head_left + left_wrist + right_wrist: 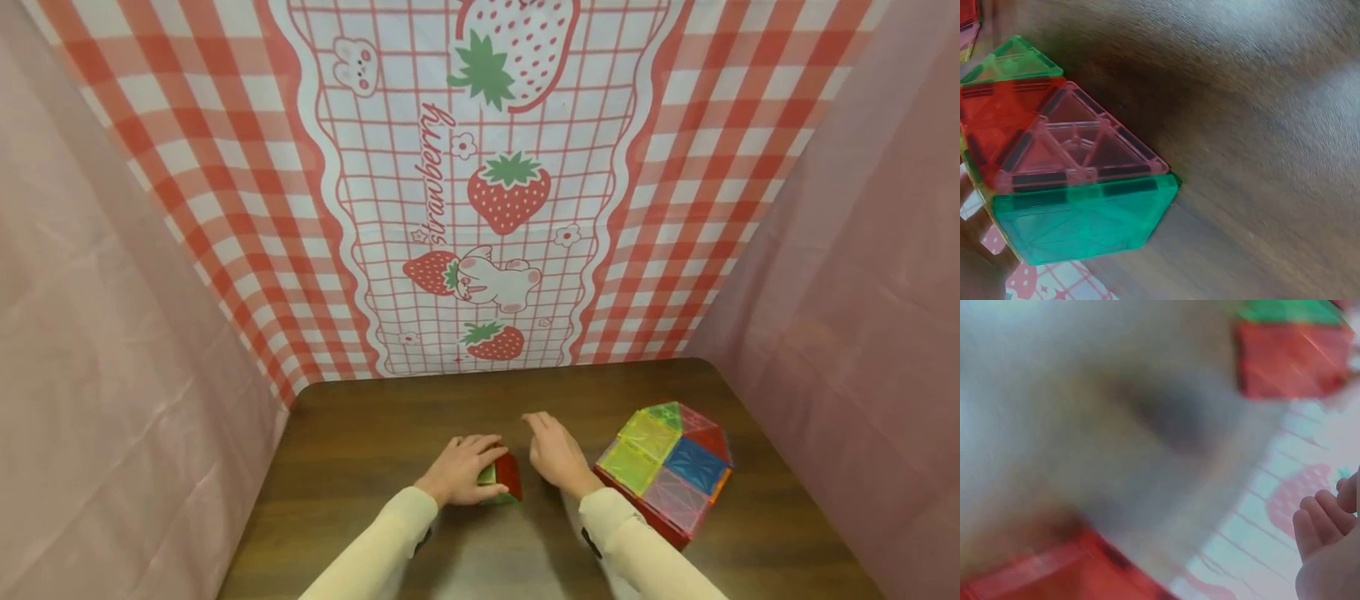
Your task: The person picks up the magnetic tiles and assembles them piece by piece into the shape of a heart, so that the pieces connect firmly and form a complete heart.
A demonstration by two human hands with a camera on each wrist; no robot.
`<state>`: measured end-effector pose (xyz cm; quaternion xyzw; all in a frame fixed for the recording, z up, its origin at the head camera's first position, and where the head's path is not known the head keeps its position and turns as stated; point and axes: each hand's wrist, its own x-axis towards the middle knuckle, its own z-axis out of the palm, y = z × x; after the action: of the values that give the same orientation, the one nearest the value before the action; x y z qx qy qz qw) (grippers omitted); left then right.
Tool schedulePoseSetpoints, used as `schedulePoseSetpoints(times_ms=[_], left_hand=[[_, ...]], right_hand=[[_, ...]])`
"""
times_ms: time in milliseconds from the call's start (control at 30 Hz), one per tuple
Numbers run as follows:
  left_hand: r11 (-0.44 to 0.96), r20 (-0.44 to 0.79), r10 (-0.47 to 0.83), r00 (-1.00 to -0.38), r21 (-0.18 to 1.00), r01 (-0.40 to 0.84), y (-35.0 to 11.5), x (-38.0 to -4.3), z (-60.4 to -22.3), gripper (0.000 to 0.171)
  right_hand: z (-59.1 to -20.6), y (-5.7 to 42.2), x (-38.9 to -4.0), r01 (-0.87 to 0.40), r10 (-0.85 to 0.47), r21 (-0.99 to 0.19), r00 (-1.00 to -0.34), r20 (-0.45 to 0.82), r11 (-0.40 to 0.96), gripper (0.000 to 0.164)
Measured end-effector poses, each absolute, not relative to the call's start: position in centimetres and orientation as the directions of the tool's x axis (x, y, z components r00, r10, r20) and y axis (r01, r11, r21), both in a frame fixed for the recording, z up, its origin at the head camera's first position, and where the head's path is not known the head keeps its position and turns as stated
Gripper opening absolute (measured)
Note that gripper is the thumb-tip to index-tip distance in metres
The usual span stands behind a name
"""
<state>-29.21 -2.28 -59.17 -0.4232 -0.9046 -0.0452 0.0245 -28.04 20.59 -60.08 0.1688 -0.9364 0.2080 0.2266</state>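
Fingers and thumb of my left hand (pixel 467 472) span a small block of translucent magnetic tiles (pixel 507 475) on the table, gripping it from either side. Up close in the left wrist view, the block shows a red square tile (pixel 997 119), pink triangle tile (pixel 1079 144), teal tile (pixel 1085 222) and small green triangle tile (pixel 1016 61). To the right of the block, my right hand (pixel 557 454) holds nothing. Its fingers (pixel 1319 525) are loosely bent in the right wrist view, where much of the picture is blurred.
A larger flat-topped build of magnetic tiles (pixel 663 467), with yellow, blue, pink, green and red pieces, stands to the right of my right hand. Behind the brown table (pixel 360 433) hangs a strawberry-print checked cloth (pixel 510 192). Pink curtains (pixel 847 317) flank both sides.
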Motion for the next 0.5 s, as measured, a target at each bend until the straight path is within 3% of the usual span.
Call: schedulePoseSetpoints(times_ms=[100, 200, 367, 500], left_hand=[[0.636, 0.122, 0.764, -0.634, 0.020, 0.771, -2.5, -29.3, -59.6, 0.074], [0.640, 0.151, 0.761, -0.631, -0.009, 0.769, -3.0, -29.4, -60.2, 0.076], [0.642, 0.127, 0.761, -0.636, -0.002, 0.767, -3.8, -29.4, -60.8, 0.081], [0.643, 0.126, 0.760, -0.637, -0.002, 0.766, -4.6, -29.4, -60.9, 0.079]], right_hand=[[-57.4, 21.9, -29.1, -0.408, -0.183, -0.314, -0.811, 0.555, 0.857, 0.032], [-54.9, 24.4, -30.1, -0.342, -0.106, -0.362, -0.838, 0.536, 0.867, 0.031], [-52.4, 31.2, -30.3, -0.146, 0.032, -0.410, -0.918, 0.396, 0.901, 0.035], [-52.7, 37.3, -29.0, -0.003, 0.111, -0.374, -0.953, 0.282, 0.927, 0.046]])
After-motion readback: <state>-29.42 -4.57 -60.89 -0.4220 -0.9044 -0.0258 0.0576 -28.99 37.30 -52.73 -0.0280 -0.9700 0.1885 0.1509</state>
